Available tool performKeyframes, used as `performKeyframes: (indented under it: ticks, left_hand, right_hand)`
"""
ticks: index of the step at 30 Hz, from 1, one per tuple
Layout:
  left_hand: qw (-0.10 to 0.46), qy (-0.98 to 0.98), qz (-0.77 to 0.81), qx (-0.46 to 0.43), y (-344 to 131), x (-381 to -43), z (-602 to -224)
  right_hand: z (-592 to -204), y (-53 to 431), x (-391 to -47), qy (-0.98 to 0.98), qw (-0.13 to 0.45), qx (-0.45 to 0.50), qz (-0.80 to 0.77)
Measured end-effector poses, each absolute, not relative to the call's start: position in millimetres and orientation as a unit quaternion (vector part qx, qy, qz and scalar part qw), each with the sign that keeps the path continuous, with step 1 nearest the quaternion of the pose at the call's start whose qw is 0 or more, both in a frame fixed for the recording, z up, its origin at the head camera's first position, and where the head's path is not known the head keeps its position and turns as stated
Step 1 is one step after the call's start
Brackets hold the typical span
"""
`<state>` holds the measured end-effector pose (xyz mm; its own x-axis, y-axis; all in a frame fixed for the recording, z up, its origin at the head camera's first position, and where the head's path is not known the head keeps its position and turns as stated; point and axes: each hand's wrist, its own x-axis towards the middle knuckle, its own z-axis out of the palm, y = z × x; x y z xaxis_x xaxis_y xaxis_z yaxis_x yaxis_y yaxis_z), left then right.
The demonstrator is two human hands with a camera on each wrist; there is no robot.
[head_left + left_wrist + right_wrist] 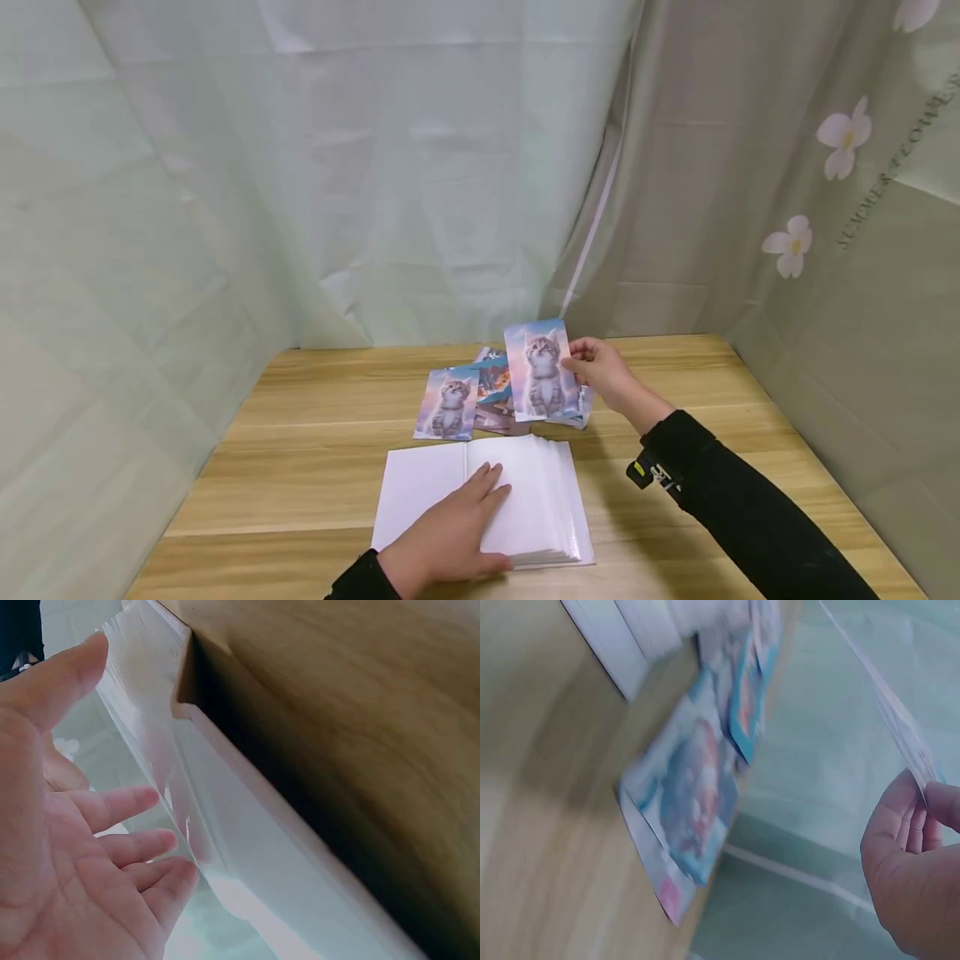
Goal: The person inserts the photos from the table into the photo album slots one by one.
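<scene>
A kitten picture card [542, 375] is held up over the card pile, its right edge pinched between thumb and fingers of my right hand [602, 372]. The right wrist view shows the same card [889, 701] nearly edge-on. My left hand [455, 528] lies with spread, straight fingers on the pages of an open white photo album [525, 492]. In the left wrist view those fingers rest along the album's page side [169, 757]. Another kitten card [447, 406] lies flat just behind the album's left half.
Several overlapping picture cards [492, 382] lie behind the album, partly hidden by the raised card. In the right wrist view, one loose card [694, 787] overlaps another. A pale curtain [450, 167] hangs along the back edge of the wooden table [300, 467].
</scene>
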<state>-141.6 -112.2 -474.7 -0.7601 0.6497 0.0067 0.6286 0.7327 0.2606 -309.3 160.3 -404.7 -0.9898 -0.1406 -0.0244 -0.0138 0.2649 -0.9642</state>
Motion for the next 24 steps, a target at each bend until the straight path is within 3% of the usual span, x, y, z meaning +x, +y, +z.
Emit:
performKeyframes:
  ticks: [24]
  left_hand:
    - [0.034,0.930,0.119,0.345,-107,-142,-474]
  right_hand:
    - [-456,115,-311,0.653,0.100,0.032,-0.750]
